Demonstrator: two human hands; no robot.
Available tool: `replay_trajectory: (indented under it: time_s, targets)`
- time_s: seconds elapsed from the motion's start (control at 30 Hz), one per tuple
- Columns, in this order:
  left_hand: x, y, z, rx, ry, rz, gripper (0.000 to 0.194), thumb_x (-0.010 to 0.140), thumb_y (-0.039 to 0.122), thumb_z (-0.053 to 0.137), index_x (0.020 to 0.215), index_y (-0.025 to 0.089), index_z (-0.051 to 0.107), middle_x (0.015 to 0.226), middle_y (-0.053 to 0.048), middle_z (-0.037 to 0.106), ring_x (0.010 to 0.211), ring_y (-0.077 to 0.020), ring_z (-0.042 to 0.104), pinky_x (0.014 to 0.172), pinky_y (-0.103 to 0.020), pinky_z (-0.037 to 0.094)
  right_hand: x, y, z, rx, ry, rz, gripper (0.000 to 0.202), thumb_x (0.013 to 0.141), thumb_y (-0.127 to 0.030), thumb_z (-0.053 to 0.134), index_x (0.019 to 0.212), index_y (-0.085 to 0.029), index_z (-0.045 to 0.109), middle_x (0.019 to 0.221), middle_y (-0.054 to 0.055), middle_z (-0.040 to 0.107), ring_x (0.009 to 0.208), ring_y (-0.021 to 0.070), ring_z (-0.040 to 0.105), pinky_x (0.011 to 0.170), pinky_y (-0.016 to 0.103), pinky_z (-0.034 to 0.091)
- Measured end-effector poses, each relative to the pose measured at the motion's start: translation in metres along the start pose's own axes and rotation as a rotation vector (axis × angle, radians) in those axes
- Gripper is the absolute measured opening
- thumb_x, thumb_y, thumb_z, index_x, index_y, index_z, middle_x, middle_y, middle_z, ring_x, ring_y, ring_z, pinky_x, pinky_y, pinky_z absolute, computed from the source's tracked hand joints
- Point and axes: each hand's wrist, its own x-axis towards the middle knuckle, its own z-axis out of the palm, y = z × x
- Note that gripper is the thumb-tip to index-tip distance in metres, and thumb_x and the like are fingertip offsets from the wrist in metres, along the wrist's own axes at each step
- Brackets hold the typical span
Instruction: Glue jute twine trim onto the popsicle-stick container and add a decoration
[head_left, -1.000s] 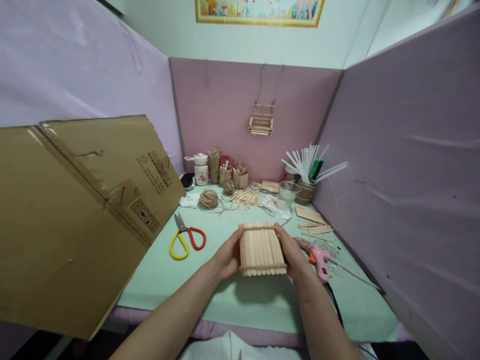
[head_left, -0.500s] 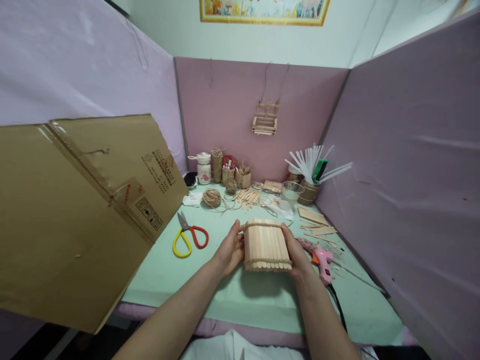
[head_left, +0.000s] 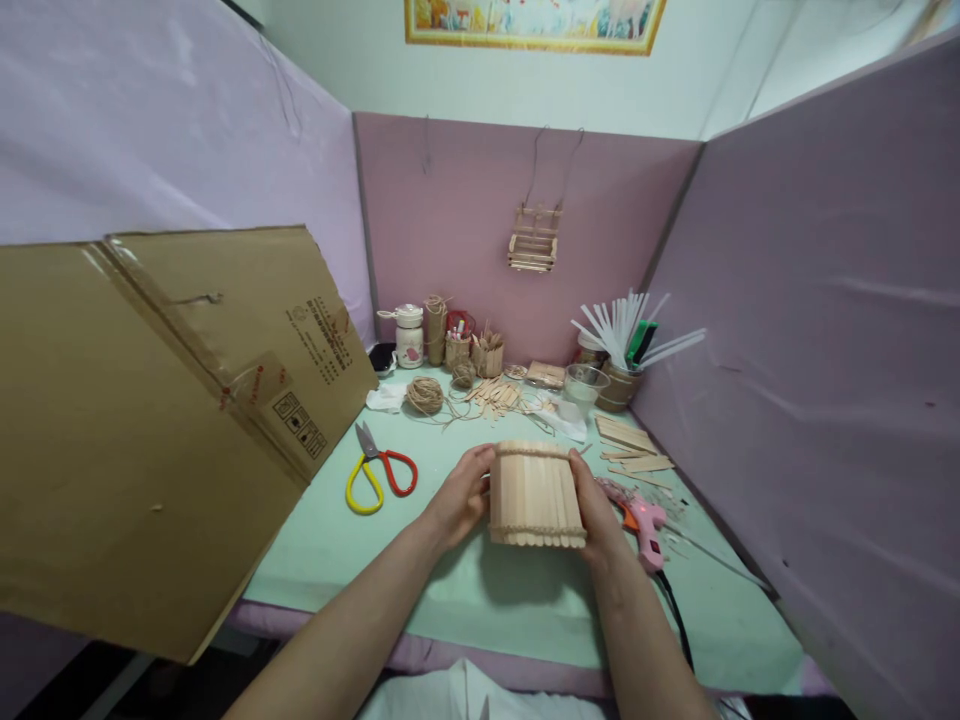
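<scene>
Between my two hands I hold a small container made of wooden craft sticks [head_left: 535, 495], with twine running along its upper and lower edges. My left hand [head_left: 465, 497] grips its left side, fingers partly hidden behind it. On the opposite side, my right hand [head_left: 598, 510] presses against the wall, its fingers mostly out of sight. The container is raised a little over the green tabletop [head_left: 442, 590], its shadow below. Close to my right hand lies a pink glue gun [head_left: 648, 530] with a black cord. Scissors [head_left: 369, 468] with yellow and red handles rest open at the left.
A large cardboard sheet [head_left: 172, 430] leans in from the left. Along the back are a twine ball [head_left: 425, 396], loose craft sticks [head_left: 495, 397], a clear plastic cup [head_left: 585, 385] and a pot of white glue sticks [head_left: 619, 385]. More flat sticks [head_left: 626, 434] lie at right.
The container has turned and tilted slightly in my hands, so its front faces me a little differently. Both hands keep their hold; things on the table stay put.
</scene>
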Motion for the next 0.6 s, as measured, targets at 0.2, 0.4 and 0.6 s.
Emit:
replay_trajectory:
  time_s: [0.2,0.4,0.6]
  targets:
    - [-0.013,0.01,0.007,0.232,0.001,0.062,0.083,0.063,0.037,0.081,0.134,0.027,0.039,0.112,-0.009,0.06,0.1,-0.0267,0.059,0.085,-0.036,0.045,-0.017,-0.001,0.009,0.059,-0.028,-0.01,0.054,0.076,-0.053,0.064,0.12,-0.027,0.048,0.092,0.001,0.074,0.083,0.0247,0.07,0.065,0.034,0.054]
    - [-0.019,0.016,0.007,0.282,-0.071,0.087,0.077,0.064,0.037,0.08,0.13,0.024,0.044,0.112,-0.011,0.061,0.105,-0.0289,0.058,0.086,-0.036,0.046,-0.024,-0.002,0.007,0.127,-0.12,-0.037,0.062,0.075,-0.049,0.067,0.127,-0.026,0.042,0.101,0.007,0.071,0.09,0.0267,0.068,0.072,0.038,0.054]
    - [-0.025,0.011,0.012,0.314,-0.054,0.199,0.076,0.065,0.034,0.08,0.131,0.023,0.044,0.122,-0.011,0.059,0.11,-0.0285,0.057,0.089,-0.036,0.047,-0.028,-0.002,0.003,0.043,-0.252,-0.148,0.09,0.069,-0.051,0.074,0.142,-0.028,0.027,0.123,0.009,0.063,0.109,0.0272,0.062,0.092,0.043,0.049]
